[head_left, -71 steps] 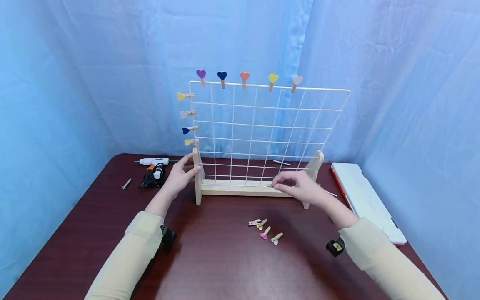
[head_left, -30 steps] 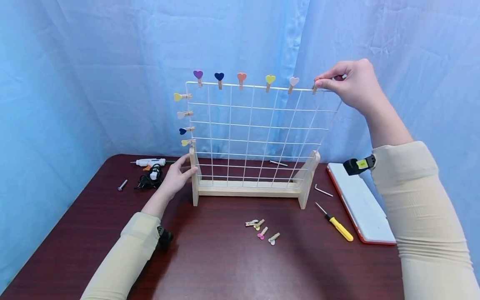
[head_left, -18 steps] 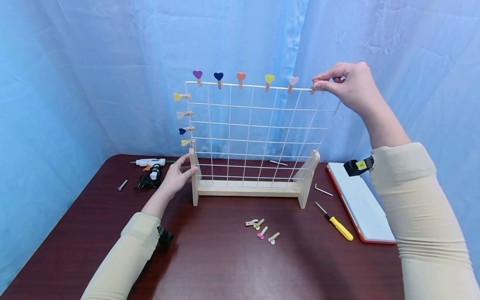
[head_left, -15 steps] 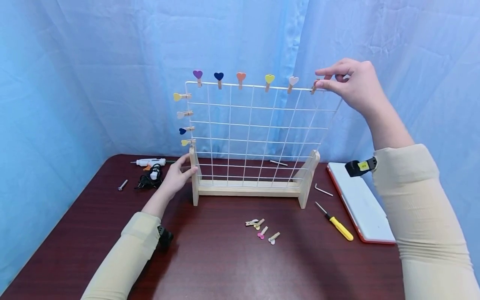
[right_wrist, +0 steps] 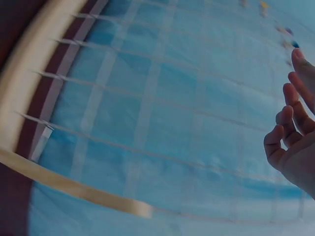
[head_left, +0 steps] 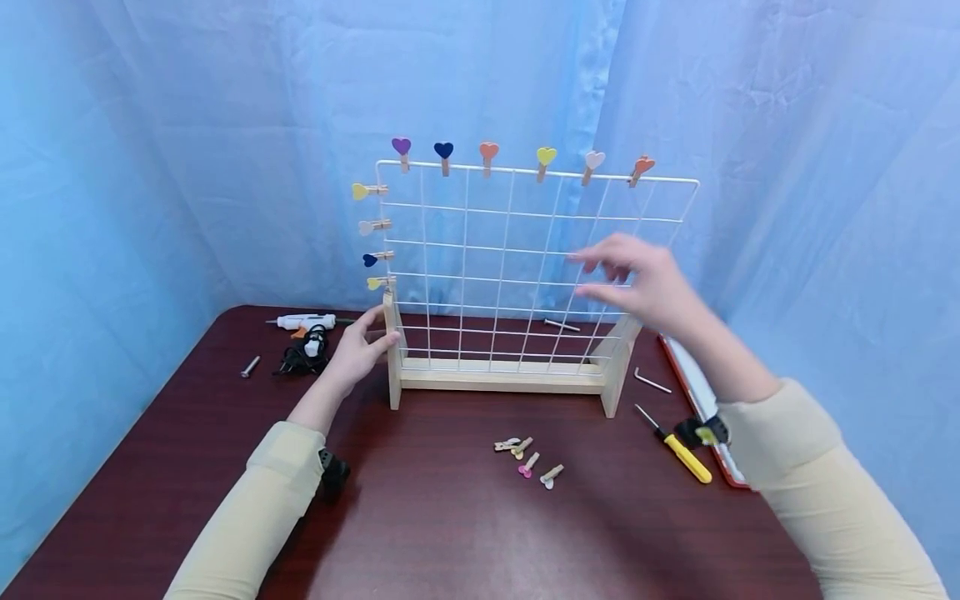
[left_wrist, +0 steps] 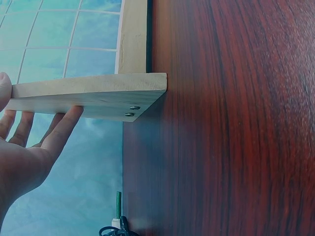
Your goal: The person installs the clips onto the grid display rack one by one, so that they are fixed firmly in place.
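Note:
A white wire grid (head_left: 480,247) stands in a wooden stand (head_left: 480,383). Heart clothespins line its top edge and left side; the rightmost on top is an orange heart clothespin (head_left: 642,169). My left hand (head_left: 355,357) holds the stand's left upright (left_wrist: 88,87), thumb on the front edge and fingers against the outer face. In front of the grid, my right hand (head_left: 637,279) hangs with fingers parted and holds nothing; it is blurred. The right wrist view also shows that hand (right_wrist: 298,132) beside the grid. Loose on the table lie a pink heart clothespin (head_left: 528,465) and several others.
On the right of the table (head_left: 420,533) lie a yellow screwdriver (head_left: 686,457), a hex key (head_left: 652,381) and a white and red case (head_left: 693,383), partly behind my right arm. At left are a glue gun (head_left: 307,322), a black cable (head_left: 307,354) and a bolt (head_left: 251,367).
My right hand brought an orange heart clothespin up to the grid's top edge, let go of it there, and moved down and left. The left hand has stayed on the stand's upright.

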Available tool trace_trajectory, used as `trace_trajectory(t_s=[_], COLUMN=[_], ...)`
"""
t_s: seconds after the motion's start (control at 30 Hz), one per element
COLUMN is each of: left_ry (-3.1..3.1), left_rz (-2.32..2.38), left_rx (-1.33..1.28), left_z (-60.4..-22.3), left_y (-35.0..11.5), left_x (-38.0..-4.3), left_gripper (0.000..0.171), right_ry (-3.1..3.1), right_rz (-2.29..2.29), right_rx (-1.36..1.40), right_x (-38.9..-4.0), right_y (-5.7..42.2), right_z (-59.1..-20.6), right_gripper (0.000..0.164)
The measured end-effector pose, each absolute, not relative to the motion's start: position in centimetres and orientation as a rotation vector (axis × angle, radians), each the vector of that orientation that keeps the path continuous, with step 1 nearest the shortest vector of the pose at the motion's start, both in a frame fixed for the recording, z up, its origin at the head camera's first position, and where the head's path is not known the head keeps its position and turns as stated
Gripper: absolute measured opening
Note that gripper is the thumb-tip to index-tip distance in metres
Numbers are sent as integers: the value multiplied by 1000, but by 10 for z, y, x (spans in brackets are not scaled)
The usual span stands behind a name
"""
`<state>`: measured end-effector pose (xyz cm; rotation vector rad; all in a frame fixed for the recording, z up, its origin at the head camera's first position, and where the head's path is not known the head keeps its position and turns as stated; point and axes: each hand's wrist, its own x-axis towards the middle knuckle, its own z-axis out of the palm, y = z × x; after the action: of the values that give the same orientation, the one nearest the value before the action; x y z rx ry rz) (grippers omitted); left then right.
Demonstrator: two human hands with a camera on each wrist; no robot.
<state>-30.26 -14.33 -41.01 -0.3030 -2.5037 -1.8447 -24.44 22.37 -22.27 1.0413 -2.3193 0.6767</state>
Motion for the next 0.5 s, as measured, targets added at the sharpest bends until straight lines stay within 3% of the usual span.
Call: trace_trajectory(t_s=[0.3, 0.5], left_ry=[-2500, -2492], left_rz=[-1845, -1863], left_rx=[-316, -307], left_z=[-410, -409], left_y=[-143, -142], left_x=[-303, -302], left_gripper=[60, 59], right_ry=[-2554, -2751], right_rz=[836, 808], right_rx=[1176, 1307], right_x=[-251, -257], right_y=[204, 198], right_z=[-358, -418], right_gripper=[35, 28])
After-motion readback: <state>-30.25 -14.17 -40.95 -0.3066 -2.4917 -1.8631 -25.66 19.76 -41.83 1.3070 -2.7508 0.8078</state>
